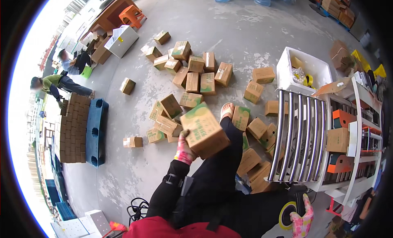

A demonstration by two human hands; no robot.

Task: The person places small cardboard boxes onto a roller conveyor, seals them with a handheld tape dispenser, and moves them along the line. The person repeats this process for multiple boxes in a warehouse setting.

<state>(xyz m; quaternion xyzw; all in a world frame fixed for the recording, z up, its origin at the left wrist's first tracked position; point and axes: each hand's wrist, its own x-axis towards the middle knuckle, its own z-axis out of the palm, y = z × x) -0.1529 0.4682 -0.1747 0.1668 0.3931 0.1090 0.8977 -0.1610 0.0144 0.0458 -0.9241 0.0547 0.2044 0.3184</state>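
Observation:
My left hand (185, 152), in a pink patterned glove, grips a taped cardboard box (204, 130) by its near left side. The box bears green printing and is held tilted above the floor, in front of my leg. Far to the lower right is my right hand (302, 218), also in a patterned glove, with its fingers and thumb apart and nothing seen in it. Beside it lies a round black thing with a yellow ring (288, 215). Many similar boxes (192, 81) lie scattered and heaped on the floor before me.
A roller conveyor (302, 136) joins a box-sealing machine (353, 139) with a carton (337, 139) inside. A white foam bin (284, 69) holds tape rolls. At left, a person (55, 81) leans over stacked boxes (73, 130) on a blue pallet (95, 132); another person (73, 64) sits behind.

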